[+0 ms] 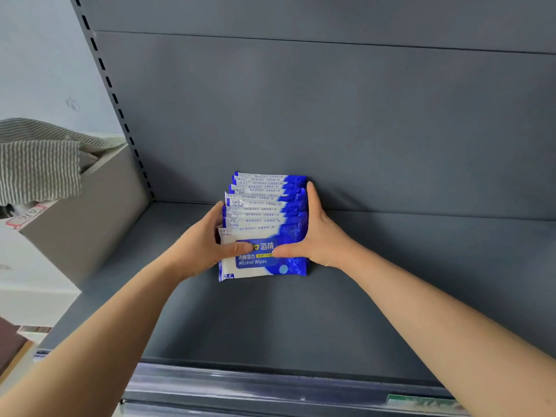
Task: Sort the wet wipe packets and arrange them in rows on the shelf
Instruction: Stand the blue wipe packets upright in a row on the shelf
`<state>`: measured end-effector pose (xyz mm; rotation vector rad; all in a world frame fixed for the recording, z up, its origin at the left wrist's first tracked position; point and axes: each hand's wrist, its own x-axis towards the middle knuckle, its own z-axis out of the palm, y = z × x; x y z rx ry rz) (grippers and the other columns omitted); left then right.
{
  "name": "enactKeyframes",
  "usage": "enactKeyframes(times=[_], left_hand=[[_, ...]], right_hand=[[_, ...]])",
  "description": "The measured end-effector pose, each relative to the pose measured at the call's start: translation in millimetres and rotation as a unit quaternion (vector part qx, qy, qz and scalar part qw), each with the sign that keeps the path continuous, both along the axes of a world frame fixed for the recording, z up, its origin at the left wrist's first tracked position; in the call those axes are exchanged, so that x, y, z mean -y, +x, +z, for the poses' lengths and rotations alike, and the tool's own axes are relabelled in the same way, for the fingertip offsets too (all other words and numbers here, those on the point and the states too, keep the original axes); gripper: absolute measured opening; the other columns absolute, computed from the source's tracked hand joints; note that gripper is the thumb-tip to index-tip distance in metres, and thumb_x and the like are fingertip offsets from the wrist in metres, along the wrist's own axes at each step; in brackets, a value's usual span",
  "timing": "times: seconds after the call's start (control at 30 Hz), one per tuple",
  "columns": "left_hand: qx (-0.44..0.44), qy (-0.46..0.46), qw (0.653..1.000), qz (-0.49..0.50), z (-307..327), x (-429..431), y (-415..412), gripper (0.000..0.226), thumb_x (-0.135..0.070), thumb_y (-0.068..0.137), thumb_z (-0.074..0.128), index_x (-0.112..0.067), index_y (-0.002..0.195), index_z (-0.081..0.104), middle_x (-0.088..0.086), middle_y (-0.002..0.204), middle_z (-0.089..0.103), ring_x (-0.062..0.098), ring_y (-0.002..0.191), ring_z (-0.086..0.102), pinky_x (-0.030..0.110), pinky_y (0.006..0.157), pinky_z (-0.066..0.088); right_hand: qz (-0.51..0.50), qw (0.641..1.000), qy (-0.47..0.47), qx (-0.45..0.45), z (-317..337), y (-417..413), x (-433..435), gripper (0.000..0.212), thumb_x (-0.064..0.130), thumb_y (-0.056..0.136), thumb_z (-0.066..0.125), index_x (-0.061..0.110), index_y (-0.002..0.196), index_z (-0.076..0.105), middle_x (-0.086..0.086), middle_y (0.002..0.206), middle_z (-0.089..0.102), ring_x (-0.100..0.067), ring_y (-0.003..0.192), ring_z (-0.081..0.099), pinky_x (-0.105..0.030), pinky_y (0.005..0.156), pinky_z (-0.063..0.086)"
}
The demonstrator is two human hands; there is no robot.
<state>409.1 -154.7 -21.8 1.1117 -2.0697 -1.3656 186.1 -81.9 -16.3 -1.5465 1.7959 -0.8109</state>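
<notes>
A row of several blue-and-white alcohol wipe packets (264,212) stands on edge on the dark grey shelf (270,320), reaching back to the shelf's rear panel. The front packet (258,261) faces me with "Alcohol Wipes" on its label. My left hand (207,242) grips the row's left side, thumb pressed on the front packet's face. My right hand (316,236) grips the right side, fingers along the blue edges and thumb on the front face. Both hands squeeze the row between them.
The shelf's slotted upright (120,112) runs along the left. Beyond it stands a cardboard box (78,212) with striped grey cloth (39,164) draped over it. A clear price rail (270,386) lines the shelf's front edge.
</notes>
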Motion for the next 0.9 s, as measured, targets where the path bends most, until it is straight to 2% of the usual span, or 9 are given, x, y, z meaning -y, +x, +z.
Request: enactKeyframes(times=[0.13,0.27,0.37,0.47,0.53,0.6,0.67,0.77,0.9], left_hand=[[0.048,-0.033,0.998,-0.004,-3,-20,-5,0.083,-0.035,0.071,0.079,-0.039,0.132,0.023,-0.020,0.115,0.061,0.001,0.091,0.068,0.025,0.075,0.058],[0.080,-0.056,0.995,0.011,4,-24,-3,0.073,-0.038,0.070,0.079,-0.036,0.124,0.031,-0.018,0.112,0.061,-0.002,0.086,0.068,0.019,0.065,0.056],[0.140,-0.106,0.983,0.052,10,-29,-1,0.064,-0.048,0.067,0.080,-0.030,0.112,0.039,-0.012,0.116,0.060,0.009,0.091,0.066,0.032,0.074,0.057],[0.223,-0.234,0.943,0.085,16,-40,-12,0.081,-0.048,0.070,0.077,-0.025,0.136,0.036,-0.002,0.139,0.044,0.022,0.120,0.048,0.038,0.096,0.044],[0.240,-0.332,0.908,0.091,23,-53,-31,0.078,-0.043,0.079,0.070,-0.016,0.143,0.034,0.003,0.147,0.039,0.028,0.129,0.040,0.040,0.105,0.034],[0.223,-0.388,0.892,0.068,28,-69,-58,0.062,-0.039,0.087,0.063,-0.013,0.140,0.044,0.005,0.141,0.049,0.031,0.123,0.048,0.041,0.103,0.038],[0.191,-0.429,0.882,0.037,30,-88,-91,0.042,-0.034,0.090,0.056,-0.012,0.126,0.060,0.006,0.123,0.062,0.034,0.106,0.059,0.041,0.090,0.047],[0.167,-0.467,0.868,-0.028,32,-127,-149,0.042,-0.039,0.084,0.042,-0.012,0.099,0.071,0.004,0.091,0.069,0.032,0.079,0.064,0.040,0.069,0.053],[0.157,-0.509,0.842,-0.081,32,-190,-237,0.027,-0.032,0.079,0.053,-0.015,0.087,0.072,0.002,0.078,0.069,0.031,0.066,0.063,0.036,0.061,0.051]], right_hand=[[0.037,0.998,0.015,-0.041,-3,5,-15,0.132,0.037,0.071,0.083,0.032,0.147,-0.025,0.012,0.159,0.000,-0.007,0.144,0.014,-0.027,0.113,0.022],[0.025,0.996,0.006,-0.084,1,11,-24,0.128,0.043,0.073,0.079,0.030,0.148,-0.023,0.007,0.155,0.008,-0.014,0.142,0.021,-0.032,0.111,0.029],[0.004,0.985,-0.007,-0.172,10,10,-38,0.114,0.054,0.076,0.071,0.019,0.152,-0.006,-0.002,0.157,0.011,-0.020,0.144,0.019,-0.037,0.114,0.027],[-0.001,0.968,-0.018,-0.252,26,1,-60,0.077,0.049,0.090,0.056,0.007,0.146,0.025,-0.007,0.155,0.024,-0.020,0.141,0.025,-0.028,0.110,0.024],[-0.014,0.962,-0.020,-0.273,33,-10,-76,0.059,0.042,0.096,0.049,0.007,0.142,0.035,-0.005,0.151,0.034,-0.020,0.131,0.039,-0.029,0.107,0.029],[-0.037,0.956,-0.016,-0.290,38,-26,-95,0.049,0.039,0.098,0.045,0.009,0.136,0.043,-0.004,0.145,0.043,-0.021,0.116,0.051,-0.033,0.101,0.039],[-0.066,0.946,-0.013,-0.317,40,-49,-118,0.043,0.038,0.098,0.043,0.007,0.126,0.050,-0.004,0.134,0.052,-0.022,0.113,0.052,-0.038,0.094,0.044],[-0.109,0.931,-0.013,-0.349,44,-93,-163,0.039,0.038,0.098,0.043,0.009,0.120,0.054,-0.003,0.127,0.057,-0.021,0.111,0.053,-0.039,0.091,0.046],[-0.157,0.918,-0.012,-0.365,45,-164,-239,0.040,0.040,0.098,0.043,0.014,0.126,0.054,0.001,0.128,0.059,-0.017,0.102,0.057,-0.036,0.092,0.047]])
